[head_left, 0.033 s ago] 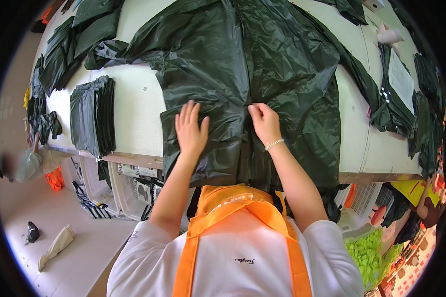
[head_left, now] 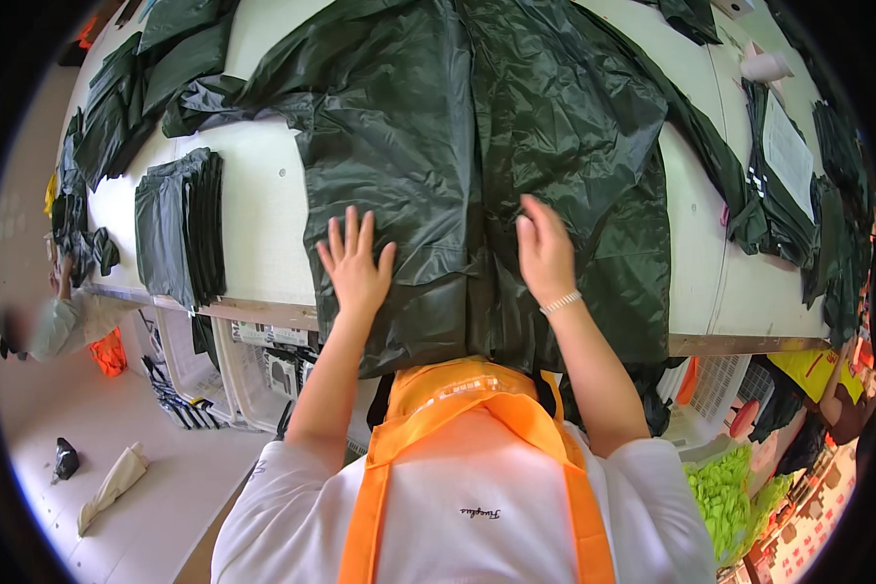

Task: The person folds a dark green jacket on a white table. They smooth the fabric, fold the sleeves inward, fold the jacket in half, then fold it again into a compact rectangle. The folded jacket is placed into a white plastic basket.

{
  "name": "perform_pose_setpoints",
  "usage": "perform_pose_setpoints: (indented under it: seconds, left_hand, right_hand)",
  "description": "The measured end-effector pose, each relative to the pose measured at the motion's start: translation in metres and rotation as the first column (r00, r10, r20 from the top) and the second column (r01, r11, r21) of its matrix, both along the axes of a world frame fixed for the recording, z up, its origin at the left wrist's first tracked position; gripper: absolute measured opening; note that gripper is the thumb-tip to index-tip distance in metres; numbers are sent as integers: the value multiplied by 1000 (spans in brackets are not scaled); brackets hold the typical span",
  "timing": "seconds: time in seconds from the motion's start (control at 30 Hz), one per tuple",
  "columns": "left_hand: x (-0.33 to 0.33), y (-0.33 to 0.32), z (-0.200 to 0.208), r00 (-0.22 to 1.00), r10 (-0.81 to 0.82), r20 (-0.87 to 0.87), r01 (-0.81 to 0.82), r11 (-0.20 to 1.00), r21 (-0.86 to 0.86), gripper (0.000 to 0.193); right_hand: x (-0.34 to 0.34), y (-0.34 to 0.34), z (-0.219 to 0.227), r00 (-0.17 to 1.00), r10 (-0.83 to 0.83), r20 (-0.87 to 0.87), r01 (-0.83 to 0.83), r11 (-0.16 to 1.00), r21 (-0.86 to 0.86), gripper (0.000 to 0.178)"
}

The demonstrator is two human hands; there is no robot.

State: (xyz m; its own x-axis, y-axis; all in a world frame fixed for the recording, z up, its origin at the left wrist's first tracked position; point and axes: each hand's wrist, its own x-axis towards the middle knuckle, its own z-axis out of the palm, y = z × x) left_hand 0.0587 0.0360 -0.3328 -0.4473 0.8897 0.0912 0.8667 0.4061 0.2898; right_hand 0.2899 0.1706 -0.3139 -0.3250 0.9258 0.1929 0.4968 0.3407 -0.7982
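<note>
A dark green, shiny rain jacket (head_left: 389, 165) lies spread out in front of me, its front seam running down the middle and its sleeves reaching out to both sides. Its lower edge hangs over the near table edge by my apron. My left hand (head_left: 357, 268) rests flat on the left front panel with fingers spread. Over the right panel, just beside the middle seam, is my right hand (head_left: 547, 255), fingers stretched and slightly blurred, holding nothing. A beaded bracelet (head_left: 561, 302) circles my right wrist.
A folded stack of dark green garments (head_left: 177, 229) sits on the white table (head_left: 268, 209) at left. More garments lie at far left and right, one under a paper sheet (head_left: 786, 156). White plastic baskets (head_left: 263, 375) stand below the table. People are at both sides.
My right hand has let go of the cloth at the middle seam and moved right, its fingers opening. My left hand has shifted slightly left and spread; the left panel lies wider and smoother.
</note>
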Motion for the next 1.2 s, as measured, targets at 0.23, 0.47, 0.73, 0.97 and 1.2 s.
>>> perform_pose_setpoints:
  seconds: [0.23,0.47,0.73,0.97,1.2]
  left_hand:
    - [-47,0,-30,990,28,-136,-37,997,-66,66]
    - [-44,45,-12,998,1,-69,18,962,271,51]
    - [91,-78,9,189,524,831,-269,841,-469,42]
    - [91,-83,-19,-166,391,905,-375,824,-424,36]
    - [121,-52,31,-834,-105,542,-388,809,-441,41]
  right_hand:
    - [119,-10,-43,658,-157,736,112,988,110,68]
    - [67,27,-26,871,-205,447,59,946,320,54]
    - [49,-84,-12,963,68,262,48,910,-412,42]
    - [43,-79,-6,927,73,368,75,925,-373,31]
    - [53,-83,-13,987,62,150,19,871,-491,22]
